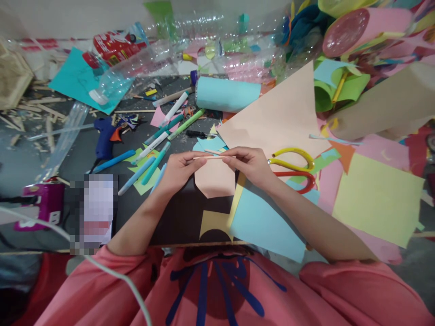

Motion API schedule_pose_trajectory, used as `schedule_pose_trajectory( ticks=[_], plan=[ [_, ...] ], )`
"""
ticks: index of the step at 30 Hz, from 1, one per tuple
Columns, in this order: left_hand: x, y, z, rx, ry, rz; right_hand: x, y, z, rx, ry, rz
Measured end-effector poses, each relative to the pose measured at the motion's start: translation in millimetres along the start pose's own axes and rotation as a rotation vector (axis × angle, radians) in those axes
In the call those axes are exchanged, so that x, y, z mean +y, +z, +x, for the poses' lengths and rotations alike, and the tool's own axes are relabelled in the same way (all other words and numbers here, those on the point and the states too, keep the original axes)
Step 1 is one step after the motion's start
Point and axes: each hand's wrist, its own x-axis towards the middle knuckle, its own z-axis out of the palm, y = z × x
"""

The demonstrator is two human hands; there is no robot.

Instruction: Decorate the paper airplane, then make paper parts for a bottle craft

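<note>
A small peach paper piece (pixel 215 179) with an angled lower edge is pinched along its upper edge by both hands. That edge looks folded or rolled into a thin strip. My left hand (pixel 183 169) closes thumb and fingers on its left end. At the right end, my right hand (pixel 249 164) grips it the same way. Scissors (pixel 292 165) with one yellow and one red handle lie beside my right hand, their blades mostly hidden. A large peach sheet (pixel 278 117) spreads behind that hand. Blue paper (pixel 268 215) lies under my right forearm.
Several markers (pixel 154 147) are scattered left of my hands, near a blue glue gun (pixel 106 138). A bottle wrapped in light blue paper (pixel 227 93) lies farther back, among clear plastic bottles. Yellow paper (pixel 377 199) sits at right. A phone (pixel 98 208) and a white cable (pixel 112 271) are at left.
</note>
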Motion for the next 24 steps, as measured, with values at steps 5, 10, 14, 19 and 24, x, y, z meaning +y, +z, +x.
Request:
schedule_pose_trajectory(
  ticks=[5, 10, 14, 19, 24],
  plan=[
    [-2.0, 1.9, 0.2, 0.003, -0.003, -0.061, -0.7, 0.3, -0.3, -0.001, 0.03, 0.071],
    [-6.3, 1.8, 0.4, 0.011, -0.001, -0.084, -1.1, 0.6, 0.3, -0.006, 0.058, 0.145],
    [-8.6, 1.6, 0.0, 0.028, 0.004, -0.088, -0.9, 0.0, 1.1, -0.019, 0.048, 0.151],
    [-8.2, 1.3, 0.2, 0.013, -0.008, -0.104, -1.5, -0.8, 1.3, -0.021, 0.052, 0.147],
    [-7.4, 0.0, 0.4, -0.004, -0.008, -0.126, -0.9, -0.8, 1.0, 0.007, 0.054, 0.14]
  ],
)
